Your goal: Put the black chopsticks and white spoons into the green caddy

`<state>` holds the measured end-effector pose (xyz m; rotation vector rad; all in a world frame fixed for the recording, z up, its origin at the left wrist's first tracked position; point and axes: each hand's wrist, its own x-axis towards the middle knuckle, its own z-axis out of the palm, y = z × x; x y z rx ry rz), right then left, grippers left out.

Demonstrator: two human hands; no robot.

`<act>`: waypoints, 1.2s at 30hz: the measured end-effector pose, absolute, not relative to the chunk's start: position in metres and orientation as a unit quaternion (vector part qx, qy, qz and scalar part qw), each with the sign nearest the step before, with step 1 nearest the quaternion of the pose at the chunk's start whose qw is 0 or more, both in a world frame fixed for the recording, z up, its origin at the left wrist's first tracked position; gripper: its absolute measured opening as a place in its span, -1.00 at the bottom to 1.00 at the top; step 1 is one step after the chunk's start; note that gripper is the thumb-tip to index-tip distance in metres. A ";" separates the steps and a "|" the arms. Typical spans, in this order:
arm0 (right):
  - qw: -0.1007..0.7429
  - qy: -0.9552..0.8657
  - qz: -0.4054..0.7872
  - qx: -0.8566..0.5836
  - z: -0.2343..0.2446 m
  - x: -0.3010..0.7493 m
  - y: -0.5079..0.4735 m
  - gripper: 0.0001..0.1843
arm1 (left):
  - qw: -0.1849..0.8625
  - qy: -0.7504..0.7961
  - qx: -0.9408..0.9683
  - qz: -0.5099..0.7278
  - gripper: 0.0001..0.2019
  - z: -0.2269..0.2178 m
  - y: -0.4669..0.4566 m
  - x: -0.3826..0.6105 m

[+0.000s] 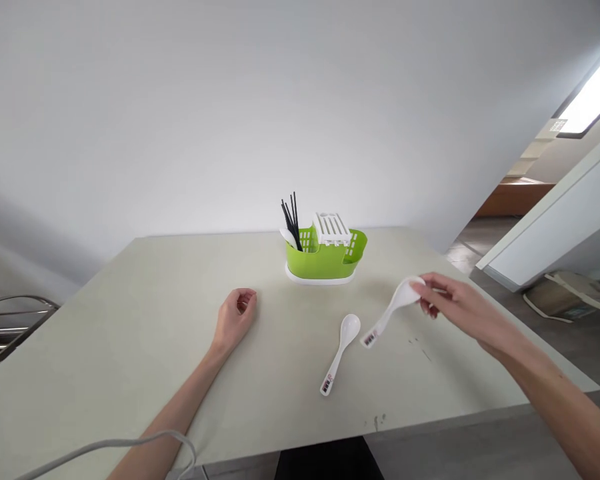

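My right hand (445,298) pinches a white spoon (394,304) by its bowl, above the right side of the table. The handle slants down to the left and has a dark label at its end. Just left of it, a second white spoon (341,352) lies on the table, bowl away from me, with a similar label. My left hand (235,316) rests on the table with its fingers loosely curled and nothing in them. Beyond both hands stands a green utensil basket (317,263) on a white base. Several black chopsticks (292,220) and a white spoon (288,237) lean in its left compartment.
A white slotted piece (332,228) sits over the basket's middle. The pale table (145,313) reaches back to a grey-white wall (260,120). A grey cable (115,443) crosses near my left forearm. A metal-framed chair or rack (15,330) stands at the left.
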<state>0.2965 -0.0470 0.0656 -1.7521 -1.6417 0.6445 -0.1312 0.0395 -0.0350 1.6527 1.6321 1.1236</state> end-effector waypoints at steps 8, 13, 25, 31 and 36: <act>0.392 -0.648 -0.187 -0.625 0.155 0.203 0.029 -0.69 | 0.268 0.604 0.622 0.422 -0.72 -0.039 0.036 -0.133; 0.277 -0.725 -0.271 -0.569 0.150 0.157 0.070 -0.65 | 0.261 0.603 0.626 0.421 -0.75 -0.039 0.035 -0.132; 0.062 -0.842 -0.242 -0.477 0.113 0.108 0.101 -0.72 | 0.268 0.599 0.639 0.401 -0.76 -0.039 0.035 -0.129; 0.053 -0.854 -0.187 -0.482 0.109 0.095 0.109 -0.72 | 0.266 0.602 0.642 0.392 -0.75 -0.038 0.034 -0.129; 0.063 -0.849 -0.159 -0.500 0.109 0.094 0.114 -0.75 | 0.266 0.606 0.640 0.390 -0.75 -0.038 0.035 -0.129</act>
